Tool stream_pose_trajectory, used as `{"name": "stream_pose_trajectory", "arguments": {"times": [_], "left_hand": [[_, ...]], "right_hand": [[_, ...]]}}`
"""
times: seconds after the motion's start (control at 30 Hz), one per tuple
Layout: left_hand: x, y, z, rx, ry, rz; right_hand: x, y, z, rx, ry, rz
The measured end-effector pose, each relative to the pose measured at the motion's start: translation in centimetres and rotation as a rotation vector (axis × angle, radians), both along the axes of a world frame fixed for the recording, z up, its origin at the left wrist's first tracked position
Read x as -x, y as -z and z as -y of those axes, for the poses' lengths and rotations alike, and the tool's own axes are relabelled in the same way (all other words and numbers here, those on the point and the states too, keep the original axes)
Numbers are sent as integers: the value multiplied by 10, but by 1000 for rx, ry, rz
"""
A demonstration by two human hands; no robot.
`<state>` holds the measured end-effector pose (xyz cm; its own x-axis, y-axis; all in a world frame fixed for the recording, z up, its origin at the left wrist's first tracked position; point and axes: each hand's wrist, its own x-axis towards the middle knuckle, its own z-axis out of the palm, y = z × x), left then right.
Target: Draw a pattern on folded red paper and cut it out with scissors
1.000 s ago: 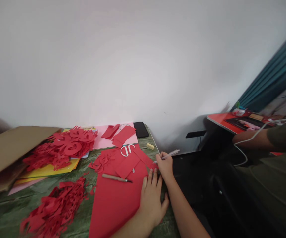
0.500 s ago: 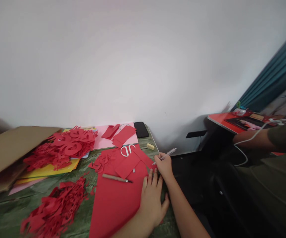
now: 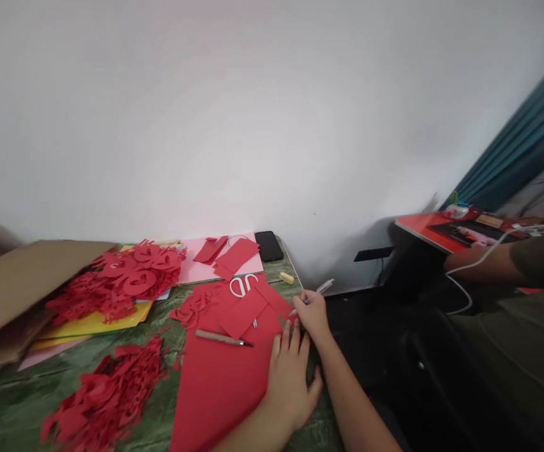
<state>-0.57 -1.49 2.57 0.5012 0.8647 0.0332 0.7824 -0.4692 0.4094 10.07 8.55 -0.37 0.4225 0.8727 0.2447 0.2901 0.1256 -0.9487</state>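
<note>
Right hand (image 3: pixel 312 314) pinching a slim silver pen (image 3: pixel 321 288), tip down at the paper's corner! Left hand (image 3: pixel 288 383) open, fingers spread, pressing on the red paper sheet (image 3: pixel 220 389) just below. That sheet looks light and floppy, best taken by its edge. Just past the hands, a craft knife (image 3: pixel 222 338) and white-handled scissors (image 3: pixel 239 287) lie on the red paper.

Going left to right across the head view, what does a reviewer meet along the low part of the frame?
brown cardboard sheet, heap of red paper cut-outs, craft knife, left hand, right hand gripping a pen, red-topped side table, another person's olive sleeve
</note>
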Motion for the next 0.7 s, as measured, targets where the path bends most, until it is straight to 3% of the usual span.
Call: {"name": "stream_pose_trajectory", "arguments": {"times": [0.43,0.7], "left_hand": [[1,3,3,6,-5,16],[1,3,2,-1,7,-2]], "right_hand": [[-2,-2,6,-16,85,-1],[1,0,8,0,52,24]]}}
